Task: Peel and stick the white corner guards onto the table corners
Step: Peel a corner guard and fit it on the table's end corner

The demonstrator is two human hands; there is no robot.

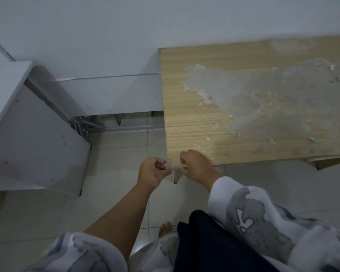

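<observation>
Left hand (153, 171) and right hand (195, 164) both pinching small translucent white corner guard (170, 165), held at near-left corner of light wood-grain bench (194, 118), white residue patch (253, 95) on benchtop

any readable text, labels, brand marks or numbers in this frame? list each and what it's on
None readable.
Corner guard, pinched between the left hand and right hand: no print shows.
Table: only wood grain and a whitish peeled patch.
Sleeve: a grey cartoon figure, no letters.
White cabinet: no label shows.
</observation>
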